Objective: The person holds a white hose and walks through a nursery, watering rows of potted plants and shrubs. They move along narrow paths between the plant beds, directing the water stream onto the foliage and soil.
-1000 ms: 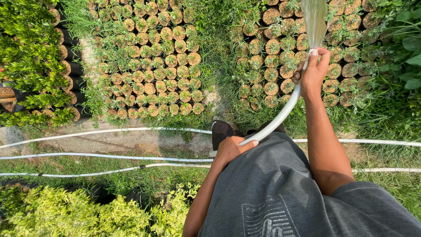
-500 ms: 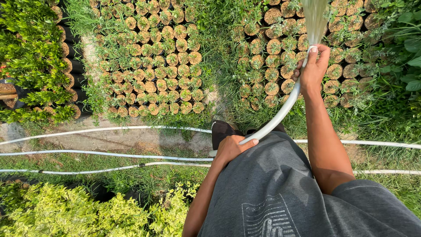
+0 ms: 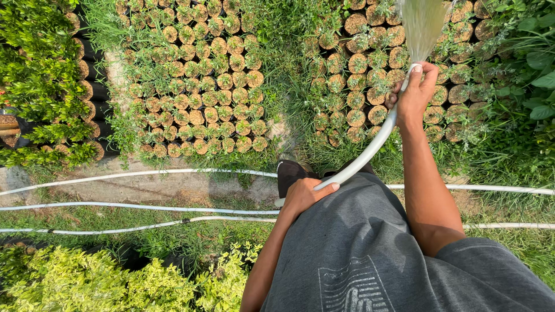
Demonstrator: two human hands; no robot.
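Note:
I hold a white hose (image 3: 370, 151) in both hands. My right hand (image 3: 415, 95) grips its end, thumb over the opening, and a fan of water (image 3: 423, 26) sprays from it over a block of small potted seedlings (image 3: 370, 75). My left hand (image 3: 303, 195) holds the hose lower down, close to my grey shirt (image 3: 370, 254). A dark shoe (image 3: 289, 173) shows just beyond that hand.
A second block of seedling pots (image 3: 196, 81) lies to the left past a weedy strip. Thin white pipes (image 3: 133, 208) run across the ground. Black bags of green shrubs (image 3: 40, 81) stand at far left, yellow-green bushes (image 3: 87, 283) below, broad-leaved plants (image 3: 532, 63) at right.

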